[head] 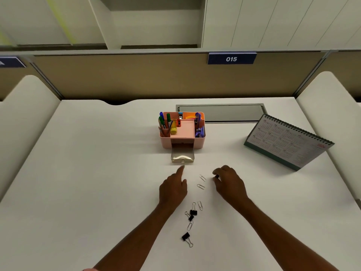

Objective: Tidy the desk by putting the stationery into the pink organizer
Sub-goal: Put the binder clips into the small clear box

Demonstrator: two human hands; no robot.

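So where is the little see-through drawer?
In the head view, the clear drawer sticks out of the front of the pink organizer, mid-desk, just beyond the pointing finger of the left hand.

You face a white desk (97,153). A tan partition panel (136,79) runs along 12 o'clock and carries a blue plate (231,59) marked 015 toward 1. A grey cable hatch (220,112) is set into the desk just below the plate, and a desk calendar (287,141) stands at 2. Rounded white side dividers (27,106) rise at 9 and 3, with pale shelving (152,26) overhead.
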